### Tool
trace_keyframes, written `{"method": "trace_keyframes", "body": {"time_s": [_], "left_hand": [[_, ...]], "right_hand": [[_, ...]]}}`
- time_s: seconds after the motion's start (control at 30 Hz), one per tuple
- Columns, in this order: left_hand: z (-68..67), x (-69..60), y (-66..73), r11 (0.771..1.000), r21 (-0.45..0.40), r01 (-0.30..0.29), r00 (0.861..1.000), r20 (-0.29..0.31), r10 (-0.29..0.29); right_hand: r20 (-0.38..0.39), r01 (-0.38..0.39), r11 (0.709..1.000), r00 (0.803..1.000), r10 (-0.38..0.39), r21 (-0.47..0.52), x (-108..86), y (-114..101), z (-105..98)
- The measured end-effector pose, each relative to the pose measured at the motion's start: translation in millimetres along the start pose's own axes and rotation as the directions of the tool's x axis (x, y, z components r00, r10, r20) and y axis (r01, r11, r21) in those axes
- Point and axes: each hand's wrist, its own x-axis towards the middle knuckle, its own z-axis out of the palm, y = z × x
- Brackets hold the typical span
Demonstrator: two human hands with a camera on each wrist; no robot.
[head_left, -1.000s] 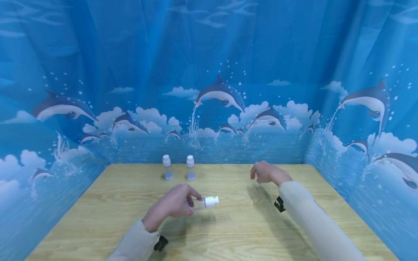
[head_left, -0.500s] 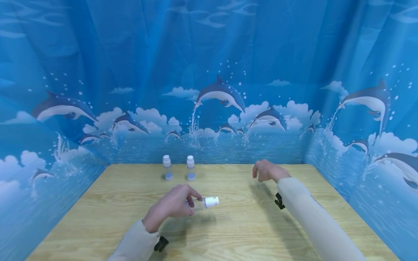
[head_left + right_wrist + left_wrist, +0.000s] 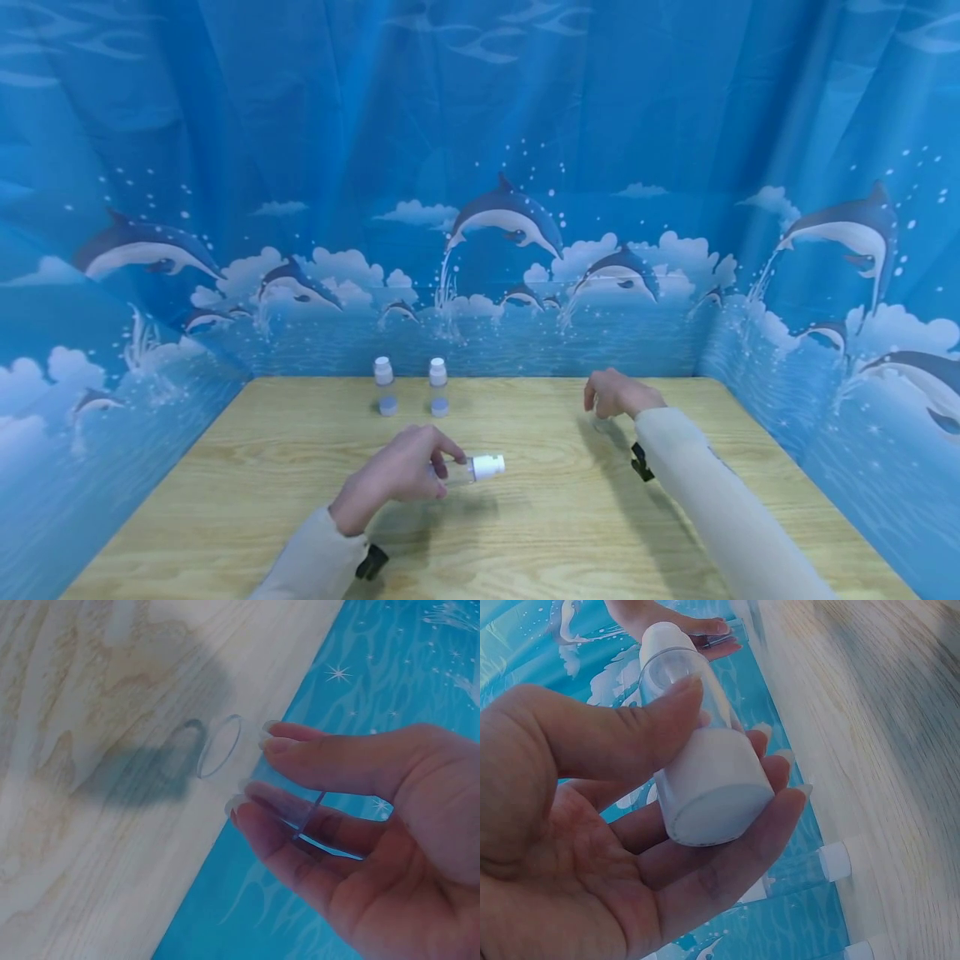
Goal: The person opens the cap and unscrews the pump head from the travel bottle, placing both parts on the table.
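Observation:
My left hand (image 3: 405, 462) holds a small clear pump bottle (image 3: 487, 466) above the table, lying nearly level with its white top to the right. In the left wrist view, thumb and fingers grip that bottle around its white lower part (image 3: 712, 780). At the right rear of the table, my right hand (image 3: 617, 394) pinches a clear, hollow cap (image 3: 229, 754) between thumb and fingers. Its round rim points down at the tabletop; whether it touches the wood I cannot tell. The cap is barely visible in the head view.
Two similar bottles, a left one (image 3: 386, 387) and a right one (image 3: 438, 387), stand upright near the rear edge of the wooden table (image 3: 525, 533). A blue dolphin-print curtain (image 3: 480, 125) surrounds the back and sides.
My right hand has moved slightly to the right, and the clear cap now shows faintly below its fingers. The left hand and its bottle have hardly moved.

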Motion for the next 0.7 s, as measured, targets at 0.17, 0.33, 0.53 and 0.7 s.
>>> {"method": "trace_keyframes", "body": {"time_s": [0.17,0.33,0.53,0.7], "left_hand": [[-0.1,0.8,0.0,1.000,-0.003,0.011,1.000,0.007,-0.011],[-0.5,0.9,0.3,1.000,-0.001,0.025,1.000,0.012,-0.025],[0.2,0.5,0.2,1.000,0.005,0.003,1.000,0.007,-0.003],[-0.1,0.7,-0.2,1.000,0.012,-0.009,1.000,0.006,0.009]], "right_hand": [[0.002,-0.021,1.000,1.000,0.021,0.010,1.4,2,4],[0.006,-0.034,0.999,0.999,0.034,0.006,3.8,6,6],[0.013,-0.045,0.999,0.999,0.045,0.021,4.9,8,7],[0.011,-0.056,0.998,0.998,0.056,0.027,6.4,11,8]]}}
